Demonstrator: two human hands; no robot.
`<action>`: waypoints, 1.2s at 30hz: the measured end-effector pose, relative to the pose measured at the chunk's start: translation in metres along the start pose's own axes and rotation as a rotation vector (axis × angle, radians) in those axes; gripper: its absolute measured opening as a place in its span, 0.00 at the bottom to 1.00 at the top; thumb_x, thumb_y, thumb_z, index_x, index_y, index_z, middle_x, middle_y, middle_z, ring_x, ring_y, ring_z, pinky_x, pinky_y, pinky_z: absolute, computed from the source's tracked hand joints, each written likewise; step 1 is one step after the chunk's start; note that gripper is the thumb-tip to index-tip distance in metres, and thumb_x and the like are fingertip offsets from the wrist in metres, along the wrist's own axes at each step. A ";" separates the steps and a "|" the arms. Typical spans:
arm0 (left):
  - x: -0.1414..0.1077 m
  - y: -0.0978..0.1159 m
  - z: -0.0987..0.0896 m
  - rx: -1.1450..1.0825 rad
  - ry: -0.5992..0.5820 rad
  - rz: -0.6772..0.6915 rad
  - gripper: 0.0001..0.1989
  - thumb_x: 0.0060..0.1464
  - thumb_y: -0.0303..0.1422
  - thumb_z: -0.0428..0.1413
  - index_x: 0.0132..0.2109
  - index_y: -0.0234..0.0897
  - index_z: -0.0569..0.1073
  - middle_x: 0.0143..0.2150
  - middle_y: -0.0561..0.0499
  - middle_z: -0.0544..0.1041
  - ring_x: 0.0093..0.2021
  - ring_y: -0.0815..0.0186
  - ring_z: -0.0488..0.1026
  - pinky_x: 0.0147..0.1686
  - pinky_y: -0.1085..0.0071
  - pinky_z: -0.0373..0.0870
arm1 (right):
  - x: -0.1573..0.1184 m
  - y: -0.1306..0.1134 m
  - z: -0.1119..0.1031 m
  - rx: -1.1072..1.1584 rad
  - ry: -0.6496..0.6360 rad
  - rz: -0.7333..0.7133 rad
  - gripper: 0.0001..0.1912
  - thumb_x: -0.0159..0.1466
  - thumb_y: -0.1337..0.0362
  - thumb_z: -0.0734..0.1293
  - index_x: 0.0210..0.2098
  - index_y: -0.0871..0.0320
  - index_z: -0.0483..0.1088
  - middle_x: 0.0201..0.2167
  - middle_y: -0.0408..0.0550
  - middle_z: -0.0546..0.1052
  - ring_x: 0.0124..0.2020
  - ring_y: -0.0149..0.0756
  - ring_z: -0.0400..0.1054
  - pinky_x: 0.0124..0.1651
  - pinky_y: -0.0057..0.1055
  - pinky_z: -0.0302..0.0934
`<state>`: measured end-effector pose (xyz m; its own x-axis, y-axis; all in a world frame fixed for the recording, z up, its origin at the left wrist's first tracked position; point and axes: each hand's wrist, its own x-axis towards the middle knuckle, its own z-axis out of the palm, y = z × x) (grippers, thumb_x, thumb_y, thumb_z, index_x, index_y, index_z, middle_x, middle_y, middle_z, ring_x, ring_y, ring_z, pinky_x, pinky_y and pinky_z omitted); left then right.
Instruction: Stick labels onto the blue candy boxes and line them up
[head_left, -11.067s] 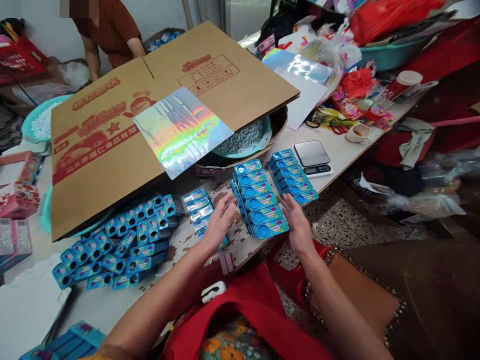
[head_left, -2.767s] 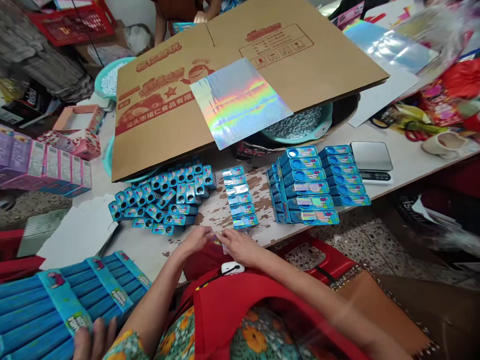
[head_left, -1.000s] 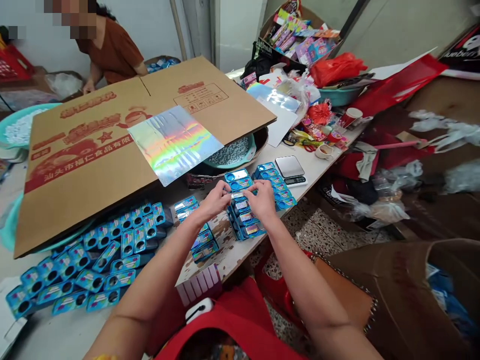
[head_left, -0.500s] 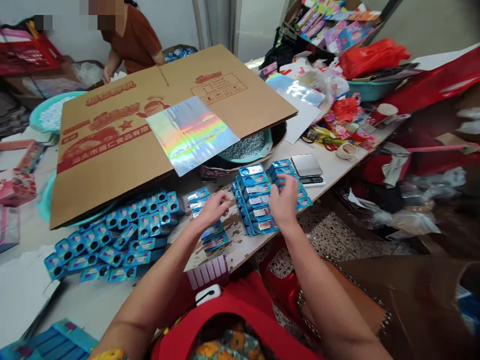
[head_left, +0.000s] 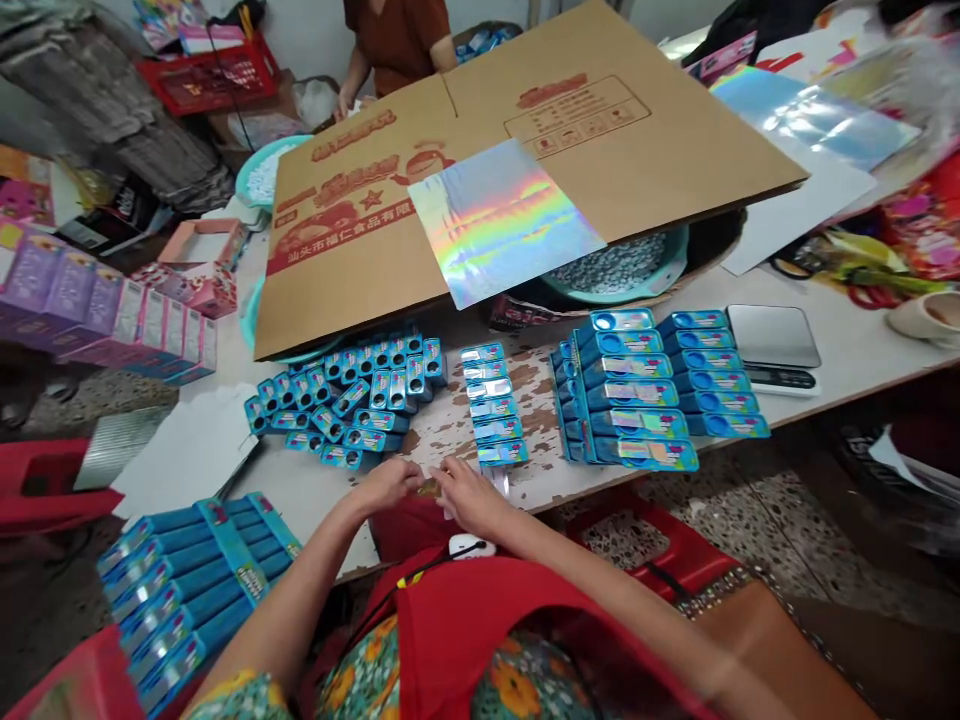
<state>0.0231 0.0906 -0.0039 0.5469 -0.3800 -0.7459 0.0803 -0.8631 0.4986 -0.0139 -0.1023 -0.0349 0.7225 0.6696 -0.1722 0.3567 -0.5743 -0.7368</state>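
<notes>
At the table's front edge my left hand [head_left: 391, 482] is closed, fingertips pinched together. Its fingertips nearly meet those of my right hand [head_left: 469, 495], whose fingers are bent and drawn together. Anything between the fingers is too small to make out. Just beyond my right hand lies a column of small blue boxes [head_left: 495, 408] with shiny labels, and a pale strip [head_left: 496, 480] shows beside the hand. Left of them is a cluster of blue boxes with round holes [head_left: 379, 390]. Stacked rows of blue boxes [head_left: 637, 393] stand to the right.
A large cardboard sheet [head_left: 345, 290] covers teal basins of small pellets; an iridescent sheet [head_left: 502, 220] lies on it. A digital scale [head_left: 776, 340] stands right. More blue boxes [head_left: 217, 560] are stacked at lower left. A co-worker [head_left: 397, 45] is across the table.
Both hands have come back to the table's front edge and close together; the right hand has left the stacked blue boxes. The view has swung left.
</notes>
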 end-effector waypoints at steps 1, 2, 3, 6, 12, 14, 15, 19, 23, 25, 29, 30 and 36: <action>0.001 -0.002 0.000 -0.025 -0.002 0.000 0.13 0.52 0.38 0.47 0.25 0.34 0.64 0.23 0.54 0.62 0.26 0.70 0.56 0.28 0.74 0.51 | 0.001 0.002 0.003 -0.027 -0.018 -0.005 0.25 0.60 0.65 0.65 0.57 0.58 0.59 0.49 0.55 0.64 0.52 0.42 0.60 0.51 0.40 0.63; 0.002 -0.005 0.000 -0.044 -0.004 -0.003 0.13 0.52 0.38 0.46 0.25 0.34 0.63 0.23 0.54 0.62 0.26 0.70 0.56 0.28 0.74 0.52 | 0.002 0.004 0.004 -0.043 -0.032 -0.024 0.26 0.61 0.65 0.64 0.58 0.58 0.58 0.51 0.56 0.64 0.53 0.43 0.59 0.52 0.40 0.62; 0.002 -0.007 0.001 -0.058 -0.003 -0.006 0.13 0.52 0.38 0.46 0.24 0.34 0.63 0.23 0.54 0.62 0.26 0.70 0.56 0.28 0.74 0.52 | 0.001 0.006 0.005 -0.053 -0.046 -0.054 0.27 0.62 0.65 0.63 0.59 0.58 0.56 0.52 0.56 0.63 0.54 0.43 0.58 0.53 0.41 0.62; 0.006 -0.014 0.002 -0.086 -0.003 -0.008 0.12 0.50 0.37 0.46 0.24 0.35 0.62 0.24 0.53 0.63 0.27 0.69 0.57 0.28 0.74 0.53 | 0.001 0.009 0.007 -0.089 -0.083 -0.123 0.27 0.63 0.68 0.60 0.61 0.58 0.53 0.57 0.55 0.61 0.56 0.42 0.56 0.55 0.41 0.61; 0.013 -0.021 0.003 -0.099 -0.002 -0.020 0.11 0.48 0.37 0.47 0.23 0.34 0.63 0.22 0.53 0.63 0.26 0.69 0.57 0.26 0.74 0.51 | 0.003 0.009 0.008 -0.158 -0.105 -0.139 0.23 0.60 0.68 0.64 0.55 0.54 0.63 0.58 0.52 0.61 0.55 0.43 0.58 0.52 0.40 0.63; 0.015 -0.022 0.003 -0.092 0.004 -0.019 0.12 0.49 0.37 0.47 0.23 0.35 0.63 0.22 0.54 0.63 0.26 0.69 0.57 0.26 0.74 0.51 | 0.004 0.008 0.006 -0.158 -0.085 -0.150 0.17 0.60 0.68 0.65 0.49 0.53 0.68 0.58 0.50 0.61 0.55 0.42 0.58 0.51 0.39 0.63; 0.016 -0.023 0.003 -0.085 0.007 -0.020 0.12 0.49 0.36 0.47 0.23 0.35 0.63 0.22 0.54 0.62 0.26 0.69 0.57 0.26 0.74 0.50 | 0.005 0.008 0.006 -0.159 -0.079 -0.155 0.14 0.60 0.67 0.64 0.46 0.54 0.69 0.56 0.50 0.63 0.54 0.41 0.59 0.50 0.38 0.62; 0.018 -0.023 0.005 -0.039 0.045 -0.047 0.12 0.50 0.37 0.48 0.23 0.35 0.63 0.22 0.53 0.62 0.25 0.69 0.57 0.26 0.73 0.50 | 0.007 0.002 0.004 -0.088 -0.101 -0.124 0.06 0.61 0.66 0.64 0.38 0.55 0.71 0.39 0.48 0.73 0.44 0.35 0.65 0.45 0.30 0.61; 0.005 -0.003 -0.002 0.016 0.160 -0.077 0.14 0.54 0.38 0.46 0.27 0.35 0.66 0.26 0.49 0.68 0.28 0.66 0.62 0.31 0.71 0.55 | -0.002 -0.013 -0.016 0.268 0.094 0.041 0.02 0.60 0.67 0.66 0.30 0.56 0.71 0.30 0.43 0.73 0.35 0.29 0.66 0.38 0.24 0.58; -0.006 0.021 -0.011 -0.075 0.246 0.003 0.15 0.58 0.39 0.43 0.37 0.35 0.70 0.35 0.46 0.72 0.36 0.64 0.67 0.38 0.71 0.60 | -0.012 -0.021 -0.040 0.464 0.251 0.155 0.04 0.59 0.66 0.66 0.28 0.58 0.70 0.28 0.41 0.73 0.31 0.28 0.66 0.35 0.23 0.57; -0.015 0.090 -0.026 -0.464 0.094 0.320 0.16 0.56 0.43 0.49 0.46 0.37 0.69 0.44 0.48 0.73 0.43 0.65 0.69 0.43 0.72 0.64 | -0.036 -0.027 -0.097 0.703 0.530 0.342 0.06 0.58 0.63 0.67 0.28 0.58 0.70 0.26 0.40 0.73 0.28 0.26 0.64 0.33 0.22 0.57; -0.011 0.107 -0.028 -0.503 0.023 0.335 0.16 0.56 0.44 0.50 0.42 0.36 0.70 0.37 0.49 0.74 0.38 0.66 0.70 0.39 0.73 0.65 | -0.041 -0.026 -0.110 0.712 0.604 0.383 0.06 0.58 0.62 0.67 0.28 0.58 0.70 0.25 0.40 0.73 0.27 0.26 0.64 0.32 0.22 0.57; 0.046 0.198 -0.048 -0.508 -0.005 0.446 0.16 0.58 0.45 0.47 0.39 0.35 0.66 0.20 0.57 0.64 0.19 0.73 0.62 0.19 0.78 0.59 | -0.063 0.013 -0.172 0.402 1.095 0.546 0.08 0.57 0.58 0.68 0.28 0.56 0.74 0.34 0.46 0.74 0.39 0.33 0.65 0.38 0.27 0.59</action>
<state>0.1040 -0.0820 0.0821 0.6152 -0.6659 -0.4220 0.2306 -0.3599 0.9040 0.0472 -0.2327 0.0782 0.8927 -0.4497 -0.0299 -0.2022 -0.3403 -0.9183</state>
